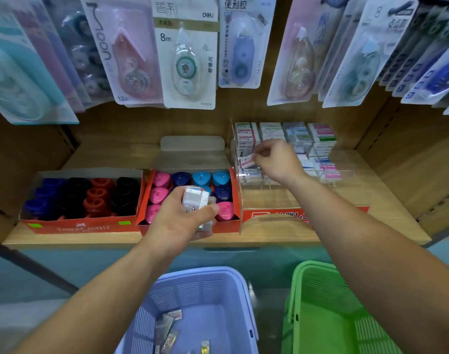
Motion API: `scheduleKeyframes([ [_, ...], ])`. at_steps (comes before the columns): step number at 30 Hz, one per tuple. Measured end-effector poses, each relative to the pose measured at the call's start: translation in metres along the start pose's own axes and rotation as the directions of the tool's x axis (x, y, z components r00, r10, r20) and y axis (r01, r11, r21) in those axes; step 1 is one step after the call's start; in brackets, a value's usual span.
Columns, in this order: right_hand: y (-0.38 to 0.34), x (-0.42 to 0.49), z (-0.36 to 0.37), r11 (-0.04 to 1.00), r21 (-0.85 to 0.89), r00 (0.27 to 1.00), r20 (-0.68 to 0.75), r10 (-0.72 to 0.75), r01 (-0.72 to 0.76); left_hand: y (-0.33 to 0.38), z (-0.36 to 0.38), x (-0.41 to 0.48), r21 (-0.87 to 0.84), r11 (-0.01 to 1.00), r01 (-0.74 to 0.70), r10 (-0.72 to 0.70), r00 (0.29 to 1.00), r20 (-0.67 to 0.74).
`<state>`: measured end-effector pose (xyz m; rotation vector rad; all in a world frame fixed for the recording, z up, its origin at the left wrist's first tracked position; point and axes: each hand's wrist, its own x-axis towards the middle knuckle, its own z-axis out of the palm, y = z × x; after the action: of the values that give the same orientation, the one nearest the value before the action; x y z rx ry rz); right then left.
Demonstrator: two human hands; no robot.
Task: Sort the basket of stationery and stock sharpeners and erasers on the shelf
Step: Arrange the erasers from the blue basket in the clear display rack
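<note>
Roughly midway: fingers of the right hand [274, 162] pinch one eraser [246, 160] at the clear bin [344, 172], back-right of the shelf [371, 200]; left hand [180, 221] fingers clamp a stack of erasers [194, 199] (packets [167, 328] wait in the purple basket [243, 279]).

Pretty sure we're in a stationery shop here: carded correction tapes [185, 60] hang in rows above a wooden shelf [333, 200], open display boxes [82, 227] of sharpeners [162, 178] sit on it beside a clear divided case [346, 172] of wrapped erasers [321, 134], and we've got a purple basket [200, 273] and a green basket [318, 264] down below
</note>
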<state>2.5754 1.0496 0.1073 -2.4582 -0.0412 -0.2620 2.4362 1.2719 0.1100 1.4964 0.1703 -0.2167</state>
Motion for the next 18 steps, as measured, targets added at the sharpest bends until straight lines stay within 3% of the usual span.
scheduleKeyframes([
  [3, 0.004, 0.002, 0.006, 0.981, -0.184, 0.998, -0.006, -0.060, 0.058, 0.001, -0.004, 0.001, -0.037, 0.999, 0.015, -0.015, 1.000, -0.008],
  [6, -0.001, -0.014, 0.006, 0.981, -0.178, 0.990, -0.105, -0.097, 0.077, 0.004, -0.005, 0.001, -0.064, 0.998, 0.025, -0.026, 1.000, -0.005],
  [8, -0.011, -0.037, 0.004, 0.995, -0.024, 0.990, -0.104, -0.099, 0.097, 0.006, -0.005, 0.000, -0.082, 0.996, 0.034, -0.034, 0.999, -0.005],
  [10, -0.026, -0.069, 0.004, 0.974, 0.215, 0.997, 0.014, -0.080, 0.075, 0.006, -0.006, 0.000, -0.079, 0.997, 0.028, -0.029, 0.999, -0.013],
  [13, -0.047, -0.111, 0.006, 0.851, 0.519, 0.975, 0.217, -0.045, -0.076, 0.005, -0.005, -0.003, -0.063, 0.998, 0.005, -0.005, 1.000, 0.002],
  [18, -0.063, -0.140, 0.008, 0.733, 0.647, 0.948, 0.318, -0.013, -0.207, 0.007, 0.003, -0.018, -0.053, 0.998, -0.032, 0.034, 0.999, 0.036],
])
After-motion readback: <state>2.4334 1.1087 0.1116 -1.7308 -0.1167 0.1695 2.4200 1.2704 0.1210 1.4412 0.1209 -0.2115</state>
